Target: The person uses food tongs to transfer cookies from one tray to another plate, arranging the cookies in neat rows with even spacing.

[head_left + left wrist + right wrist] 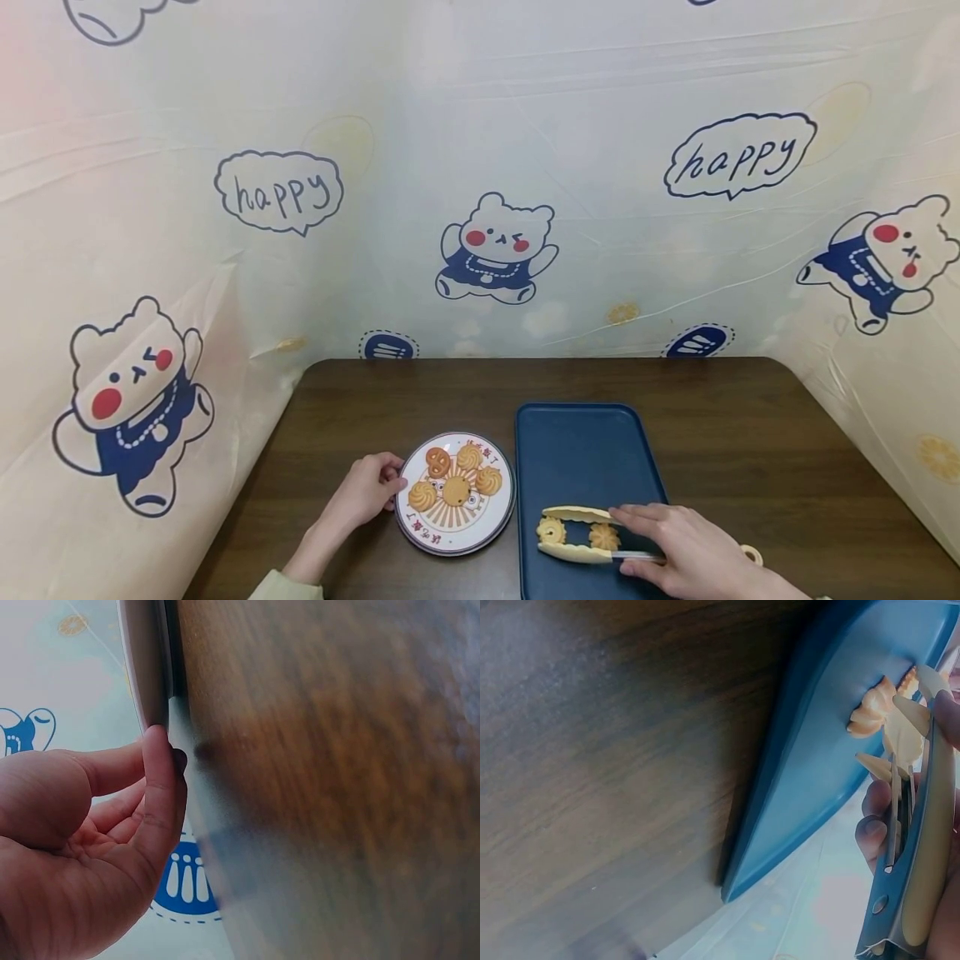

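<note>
Tongs (581,554) hide partly beneath the right grip (686,546).

Dark-blue rectangular tray (585,454): cut off, head view bottom. Cream-and-metal scalloped tongs (577,553): midsection hidden behind right hand (693,546). Dark-brown wooden tabletop (337,787): blurred, right half, left-wrist view.

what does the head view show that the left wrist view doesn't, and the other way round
Only the head view shows the printed face of the plate, the cookies on it, and the right hand holding yellow tongs, with two more cookies between the arms.

Only the left wrist view shows the plate nearly edge-on and the palm side of the left hand close up.

Both share the left hand at the plate's rim, the brown table and the printed backdrop.
</note>
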Available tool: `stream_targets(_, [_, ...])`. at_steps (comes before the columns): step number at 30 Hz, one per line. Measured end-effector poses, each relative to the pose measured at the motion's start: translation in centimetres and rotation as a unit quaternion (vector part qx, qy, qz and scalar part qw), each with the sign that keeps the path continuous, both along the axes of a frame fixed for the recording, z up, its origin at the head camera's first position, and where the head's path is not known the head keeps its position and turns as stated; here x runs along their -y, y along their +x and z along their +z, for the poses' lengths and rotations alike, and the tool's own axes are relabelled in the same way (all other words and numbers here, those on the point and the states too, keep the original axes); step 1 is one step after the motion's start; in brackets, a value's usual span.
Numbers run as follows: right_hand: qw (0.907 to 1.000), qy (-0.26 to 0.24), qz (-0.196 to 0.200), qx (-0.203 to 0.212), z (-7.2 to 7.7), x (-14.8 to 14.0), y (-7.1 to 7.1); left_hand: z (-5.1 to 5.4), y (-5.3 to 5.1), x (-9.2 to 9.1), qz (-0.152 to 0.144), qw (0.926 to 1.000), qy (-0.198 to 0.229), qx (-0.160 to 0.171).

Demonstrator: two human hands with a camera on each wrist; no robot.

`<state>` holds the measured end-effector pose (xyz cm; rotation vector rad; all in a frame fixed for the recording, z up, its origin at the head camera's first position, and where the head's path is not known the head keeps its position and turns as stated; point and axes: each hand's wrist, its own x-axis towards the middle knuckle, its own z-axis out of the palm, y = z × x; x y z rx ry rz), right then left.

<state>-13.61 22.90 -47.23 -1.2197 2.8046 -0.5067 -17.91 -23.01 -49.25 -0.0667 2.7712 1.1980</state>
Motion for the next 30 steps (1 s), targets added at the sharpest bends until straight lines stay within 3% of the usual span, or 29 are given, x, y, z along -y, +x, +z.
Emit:
stream_targets(16, [0.9984,-0.006,0.014,-0.055,1.3,1.0,-0.9,-0.1,-0.1,0.0,0.003,0.9999,-0.001,0.011])
stream_targets(30, [0.9977,-0.007,0.036,-0.057,2.8,3.0,-1.7,-0.1,-0.2,0.0,0.003,1.0,-0.001,0.005])
